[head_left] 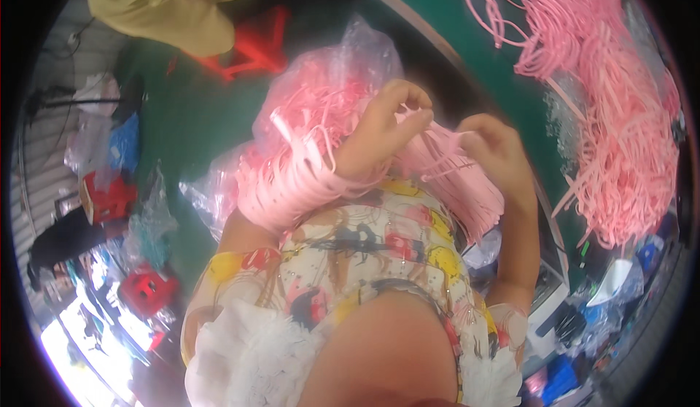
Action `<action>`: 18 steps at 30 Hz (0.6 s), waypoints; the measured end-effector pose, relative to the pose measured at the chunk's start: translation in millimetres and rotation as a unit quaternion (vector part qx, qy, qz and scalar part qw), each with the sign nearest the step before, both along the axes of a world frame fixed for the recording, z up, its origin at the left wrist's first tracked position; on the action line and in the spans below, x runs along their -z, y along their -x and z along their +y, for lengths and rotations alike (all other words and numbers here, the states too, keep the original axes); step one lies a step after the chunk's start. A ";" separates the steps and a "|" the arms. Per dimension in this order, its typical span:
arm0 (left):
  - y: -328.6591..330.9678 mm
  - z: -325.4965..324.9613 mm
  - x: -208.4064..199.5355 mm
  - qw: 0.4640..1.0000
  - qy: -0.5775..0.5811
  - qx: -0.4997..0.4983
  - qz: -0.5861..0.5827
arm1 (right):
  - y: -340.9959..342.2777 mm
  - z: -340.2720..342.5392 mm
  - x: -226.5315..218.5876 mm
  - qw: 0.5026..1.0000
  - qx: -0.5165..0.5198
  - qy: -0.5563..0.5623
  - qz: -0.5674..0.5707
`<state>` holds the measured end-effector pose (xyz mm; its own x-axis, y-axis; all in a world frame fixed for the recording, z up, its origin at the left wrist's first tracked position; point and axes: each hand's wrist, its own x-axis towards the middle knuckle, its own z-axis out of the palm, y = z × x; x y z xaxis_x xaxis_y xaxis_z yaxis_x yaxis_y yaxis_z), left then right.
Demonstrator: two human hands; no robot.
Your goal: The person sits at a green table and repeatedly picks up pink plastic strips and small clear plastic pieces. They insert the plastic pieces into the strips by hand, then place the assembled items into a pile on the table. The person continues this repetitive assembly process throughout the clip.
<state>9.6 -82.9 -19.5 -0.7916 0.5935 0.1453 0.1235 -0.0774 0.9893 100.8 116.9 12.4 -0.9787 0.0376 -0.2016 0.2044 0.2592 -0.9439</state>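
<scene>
Loops of pink strap ringed the left forearm. Thumb and forefinger of the left hand were curled close together; whether they pinched anything could not be told. Fingers of the right hand were curled beside thin pink strands, their grip unclear. Between the hands, a pink bundle lay against the patterned clothing, outside the near edge of the green table. Inside that edge lay a tangled pink heap.
</scene>
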 end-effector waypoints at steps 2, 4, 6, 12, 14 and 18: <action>2.1 -8.9 11.8 0.976 -0.033 0.046 -0.209 | -1.0 1.5 -12.9 0.990 0.067 0.112 0.046; -4.9 -8.6 20.8 0.951 -0.015 0.133 -0.277 | -3.7 -5.3 -22.4 0.974 0.144 0.135 0.113; -9.0 -7.4 42.7 0.871 -0.008 0.302 -0.388 | -4.1 -15.7 -32.6 0.949 0.184 0.185 0.174; -12.6 18.0 58.4 0.628 -0.412 0.275 -0.601 | -27.2 -39.5 -36.1 0.928 0.180 0.250 0.210; 5.2 23.0 71.7 0.646 -0.412 0.153 -0.624 | -40.7 -35.1 -35.2 0.913 0.204 0.274 0.221; 27.1 23.1 86.9 0.667 -0.396 -0.059 -0.628 | -71.8 -12.0 -31.4 0.875 0.276 0.294 0.267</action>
<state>-17.5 -59.8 -106.4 -0.6183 0.6478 -0.4451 -0.7134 -0.7002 -0.0280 172.7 104.9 43.8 -0.8044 0.5783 0.1364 -0.3662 -0.3017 -0.8803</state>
